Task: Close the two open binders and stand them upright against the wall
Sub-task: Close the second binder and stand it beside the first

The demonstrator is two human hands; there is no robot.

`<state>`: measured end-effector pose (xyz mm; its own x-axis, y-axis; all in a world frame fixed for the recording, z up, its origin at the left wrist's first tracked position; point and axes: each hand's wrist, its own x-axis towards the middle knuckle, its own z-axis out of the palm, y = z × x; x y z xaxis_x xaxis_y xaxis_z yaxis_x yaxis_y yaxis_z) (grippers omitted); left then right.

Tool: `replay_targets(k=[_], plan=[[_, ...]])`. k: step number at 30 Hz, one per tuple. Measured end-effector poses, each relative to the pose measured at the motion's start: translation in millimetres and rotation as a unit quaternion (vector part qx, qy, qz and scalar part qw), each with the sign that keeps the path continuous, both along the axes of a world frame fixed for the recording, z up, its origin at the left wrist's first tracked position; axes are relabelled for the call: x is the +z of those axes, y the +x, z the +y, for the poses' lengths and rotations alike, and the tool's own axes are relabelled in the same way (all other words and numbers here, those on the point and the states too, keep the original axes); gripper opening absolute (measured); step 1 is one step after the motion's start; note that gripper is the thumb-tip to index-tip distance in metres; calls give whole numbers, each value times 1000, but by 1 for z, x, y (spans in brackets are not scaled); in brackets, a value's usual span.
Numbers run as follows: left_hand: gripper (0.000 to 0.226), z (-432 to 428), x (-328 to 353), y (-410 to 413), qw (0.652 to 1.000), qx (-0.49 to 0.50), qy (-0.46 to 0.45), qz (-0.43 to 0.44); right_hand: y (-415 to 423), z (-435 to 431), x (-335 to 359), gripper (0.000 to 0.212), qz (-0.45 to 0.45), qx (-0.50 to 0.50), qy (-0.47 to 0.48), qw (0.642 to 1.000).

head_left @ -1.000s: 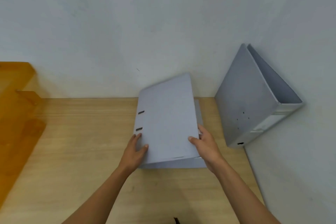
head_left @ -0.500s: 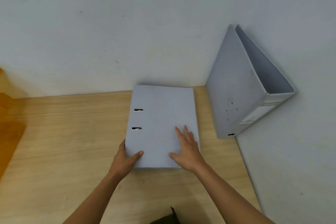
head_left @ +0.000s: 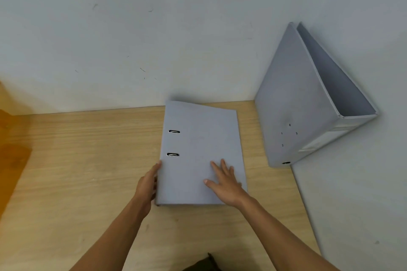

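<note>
Under the right hand's fingers [head_left: 222,168] a grey binder [head_left: 198,145] is lying closed and flat on the wooden bench [head_left: 77,171], its cover facing up. The right hand [head_left: 226,185] is resting palm-down on the near right part of the cover, fingers spread and straight, pressing on the surface rather than gripping anything. Ahead and to the left of those fingers, two slots with metal showing through them are sitting one behind the other near the binder's left edge. The left hand [head_left: 146,185] is lying along that left edge near the front corner, its fingers [head_left: 156,166] stretched against the side of the binder and touching it; whether any of them are curling under the edge cannot be told. The far edge of the cover, beyond both sets of fingers, is lifting slightly at its left corner, close to the back wall [head_left: 132,39].

Well to the right of the right hand's fingers, a second grey binder [head_left: 293,103] is standing on the bench in the corner, tilted and leaning against the side wall [head_left: 363,193]. It is closed, its spine facing forward and to the right and its hollow top showing. A gap of bare bench is separating the two binders. Far to the left of the left hand's fingers, an orange wooden surface [head_left: 11,160] is showing at the edge of the view.
</note>
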<state>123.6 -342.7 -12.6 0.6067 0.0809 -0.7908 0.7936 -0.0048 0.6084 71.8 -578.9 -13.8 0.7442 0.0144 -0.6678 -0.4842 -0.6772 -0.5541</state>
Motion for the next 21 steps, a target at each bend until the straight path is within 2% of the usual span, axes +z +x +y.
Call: replay_targets(k=[3, 7, 10, 15, 18, 21], plan=[[72, -5, 11, 0, 995, -1, -95, 20, 3, -2, 12, 72, 4, -45, 41, 998], [70, -37, 41, 1, 966, -13, -258, 26, 7, 0, 29, 68, -16, -115, 84, 990], [69, -53, 63, 2, 947, -39, -319, 21, 8, 4, 43, 67, -53, -139, 119, 982], [48, -76, 98, -5, 947, -145, -281, -59, 4, 9, 69, 76, -129, -180, 174, 960], [48, -85, 111, -9, 943, -201, -242, -112, -1, 5, 83, 79, -169, -205, 249, 931], [53, -86, 123, -16, 931, -239, -211, -176, -12, 0, 102, 76, -220, -198, 281, 913]])
